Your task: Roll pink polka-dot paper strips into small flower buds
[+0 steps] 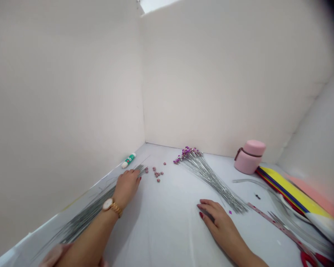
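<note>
My left hand (128,186), with a gold watch (108,204) on the wrist, reaches over a bundle of thin grey wires (91,207) along the table's left side. Its fingers are bent together around the far ends of the wires; how many they grip is hidden. Just beyond the fingertips lie several small pinkish beads (156,174). On the white table, my right hand (218,224) rests with fingers stretched and thumb apart, holding nothing. Near it lies a fanned bunch of silver wire stems (211,178) tipped with purple, shiny heads (187,151).
A glue stick (128,160) lies by the left wall. To the right stand a pink flask (249,157) and coloured sheets (289,189). A pink ruler (281,227), red-handled scissors (308,257) and clear tubing (253,181) lie nearer. White walls enclose the table.
</note>
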`<state>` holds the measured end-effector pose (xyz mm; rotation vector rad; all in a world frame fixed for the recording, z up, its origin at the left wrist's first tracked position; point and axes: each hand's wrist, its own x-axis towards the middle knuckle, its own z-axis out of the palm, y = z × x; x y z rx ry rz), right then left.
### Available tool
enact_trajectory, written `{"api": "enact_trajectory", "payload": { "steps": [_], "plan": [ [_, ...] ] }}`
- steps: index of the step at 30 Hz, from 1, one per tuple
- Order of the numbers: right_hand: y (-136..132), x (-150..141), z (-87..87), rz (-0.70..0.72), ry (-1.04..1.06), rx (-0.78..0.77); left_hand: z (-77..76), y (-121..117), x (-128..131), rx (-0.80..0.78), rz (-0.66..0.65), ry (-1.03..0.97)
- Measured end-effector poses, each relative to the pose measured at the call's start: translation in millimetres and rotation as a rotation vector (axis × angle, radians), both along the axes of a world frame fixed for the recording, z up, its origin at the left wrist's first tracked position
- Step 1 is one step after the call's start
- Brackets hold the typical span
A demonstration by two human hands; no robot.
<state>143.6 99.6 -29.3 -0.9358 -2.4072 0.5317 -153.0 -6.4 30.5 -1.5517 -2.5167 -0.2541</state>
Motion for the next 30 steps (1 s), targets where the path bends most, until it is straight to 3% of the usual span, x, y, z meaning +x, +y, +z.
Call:
{"api": "enact_trajectory", "payload": {
  "steps": [5,11,17,30],
  "plan": [
    [0.3,-0.9,-0.2,-0.002,0.002,-0.004,-16.4,57.2,-8.3,0.015,0.031,-0.057],
    [3.0,-0.7,-2.5,-0.001,-0.009,-0.025,-34.0,85.1,-11.7,0.083,-0.037,-0.134],
    [5.7,-1.1,-1.2,0.001,0.012,-0.048,-41.1,82.1,-15.5,0.182,-0.118,-0.246],
    [6.7,-1.2,-1.9,-0.006,0.009,-0.060,-50.1,69.6,-39.2,0.356,-0.055,-0.407]
  ]
}}
